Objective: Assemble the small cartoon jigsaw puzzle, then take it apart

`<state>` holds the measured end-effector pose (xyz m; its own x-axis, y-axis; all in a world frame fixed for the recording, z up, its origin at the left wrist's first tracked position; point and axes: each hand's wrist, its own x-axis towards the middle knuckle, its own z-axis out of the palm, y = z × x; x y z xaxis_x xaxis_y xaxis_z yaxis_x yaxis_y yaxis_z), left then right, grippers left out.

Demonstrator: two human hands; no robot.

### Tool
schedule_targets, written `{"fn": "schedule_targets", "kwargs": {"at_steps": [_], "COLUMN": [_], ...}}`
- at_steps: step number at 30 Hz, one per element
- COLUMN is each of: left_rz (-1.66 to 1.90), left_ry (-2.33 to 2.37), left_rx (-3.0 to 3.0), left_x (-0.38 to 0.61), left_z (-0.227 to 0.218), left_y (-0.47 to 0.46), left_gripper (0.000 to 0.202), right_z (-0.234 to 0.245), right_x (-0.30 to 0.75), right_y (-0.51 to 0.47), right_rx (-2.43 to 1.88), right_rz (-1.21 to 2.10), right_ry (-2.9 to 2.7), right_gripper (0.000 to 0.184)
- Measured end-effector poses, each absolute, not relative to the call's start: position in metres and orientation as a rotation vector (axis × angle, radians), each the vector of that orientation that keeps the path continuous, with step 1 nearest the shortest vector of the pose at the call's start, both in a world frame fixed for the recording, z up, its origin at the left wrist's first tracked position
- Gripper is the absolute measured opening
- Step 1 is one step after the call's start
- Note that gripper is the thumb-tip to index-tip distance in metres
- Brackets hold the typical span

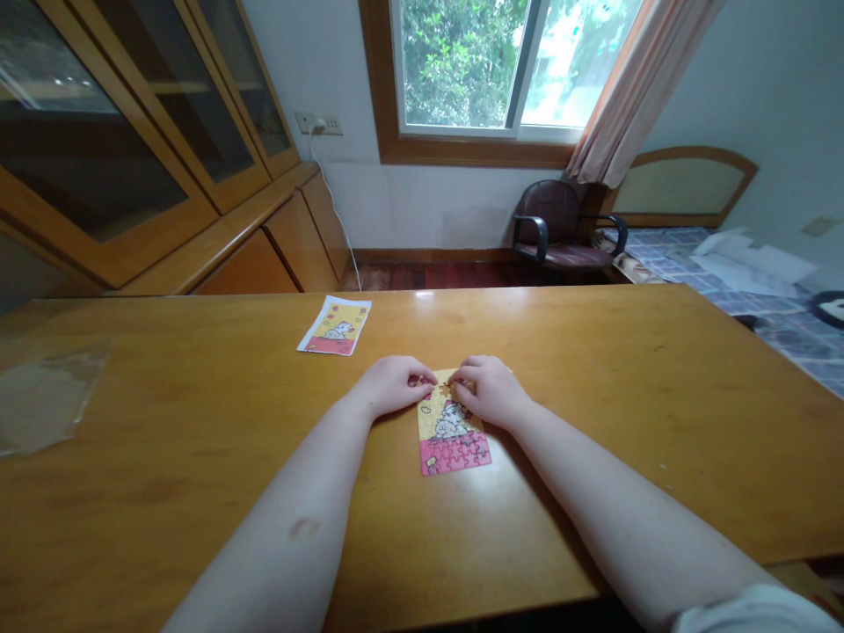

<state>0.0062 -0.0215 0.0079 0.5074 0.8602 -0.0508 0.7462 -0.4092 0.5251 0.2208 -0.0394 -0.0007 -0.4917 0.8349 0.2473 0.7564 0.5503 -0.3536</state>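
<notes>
A small jigsaw puzzle point(454, 453) lies flat on the wooden table in front of me, yellow above and pink below, with a white cartoon animal in the middle. Near its top a small gap shows between the pieces. My left hand point(397, 385) is closed at the upper left edge, thumb and forefinger pinching the puzzle there. From the right, my right hand point(489, 390) covers the upper right corner; its thumb and forefinger close on a puzzle piece beside the gap, mostly hidden by the fingers.
Farther back on the table point(593, 352) lies a printed picture card point(338, 327) with the same design. A clear plastic bag point(49, 396) rests at the far left. Beyond the table are a cabinet point(251, 237), an office chair point(560, 224) and a bed point(692, 255).
</notes>
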Motion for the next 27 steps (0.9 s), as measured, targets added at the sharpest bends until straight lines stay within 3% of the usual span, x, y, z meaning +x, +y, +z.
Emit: {"fn": "schedule_targets", "kwargs": {"at_steps": [14,23,27], "left_rz": [0.272,0.289,0.263], "left_ry": [1.263,1.328,1.309], "left_rx": [2.339,2.241,2.242], "left_x": [0.007,0.006,0.006], "left_z": [0.011,0.011,0.012], "left_y": [-0.023,-0.024,-0.024], "left_gripper": [0.025,0.03,0.031], "right_z": [0.0,0.021,0.026], "right_x": [0.221,0.257,0.271], "right_y": [-0.04,-0.026,-0.026], "right_rx": [-1.261,-1.664,-1.778], "right_rz": [0.292,0.101,0.171], "right_ry": [-2.45,-2.444,-2.443], "right_gripper": [0.022,0.023,0.019]}}
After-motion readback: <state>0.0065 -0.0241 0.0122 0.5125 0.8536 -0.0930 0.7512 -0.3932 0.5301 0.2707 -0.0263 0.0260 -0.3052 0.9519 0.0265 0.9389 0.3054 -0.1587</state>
